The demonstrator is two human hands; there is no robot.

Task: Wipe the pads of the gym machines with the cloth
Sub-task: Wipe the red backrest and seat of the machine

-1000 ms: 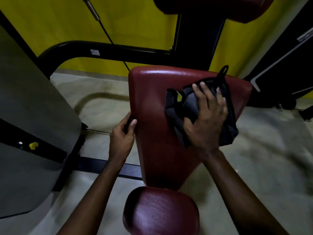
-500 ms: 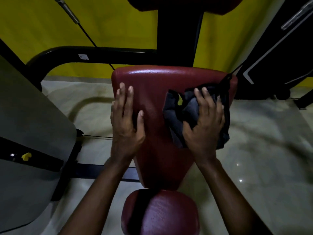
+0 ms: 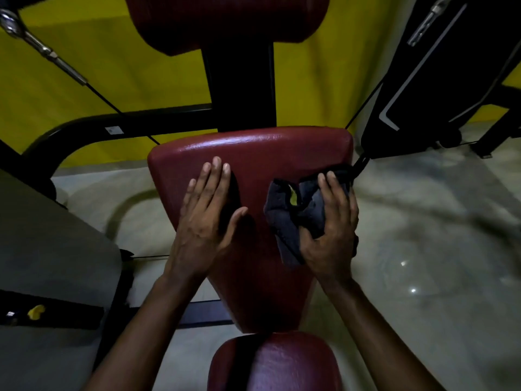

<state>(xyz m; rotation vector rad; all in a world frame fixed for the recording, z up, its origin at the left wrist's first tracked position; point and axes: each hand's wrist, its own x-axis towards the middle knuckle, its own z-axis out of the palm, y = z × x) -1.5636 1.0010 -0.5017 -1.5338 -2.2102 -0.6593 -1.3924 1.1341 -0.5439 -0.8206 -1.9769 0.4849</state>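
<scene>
A dark red tapered pad point(image 3: 253, 153) of a gym machine fills the middle of the head view. My left hand point(image 3: 204, 218) lies flat on its left half with straight fingers. On the pad's right half my right hand point(image 3: 331, 227) grips a bunched dark cloth point(image 3: 290, 218) with a small yellow tag, fingers over its top and thumb curled under. A second red pad point(image 3: 284, 365) sits below, near me, and a third red pad point(image 3: 225, 21) hangs above on a black post point(image 3: 239, 88).
Behind the machine is a yellow wall point(image 3: 127, 66). A curved black frame tube point(image 3: 84, 128) and a steel cable point(image 3: 56, 60) run on the left. A grey weight-stack cover point(image 3: 50, 249) stands at left. Another black machine point(image 3: 451, 74) stands at right on the pale floor point(image 3: 437, 249).
My left hand left the pad's left edge and came to lie flat on its face. My right hand slid the cloth slightly down and right, and its thumb curled under the cloth.
</scene>
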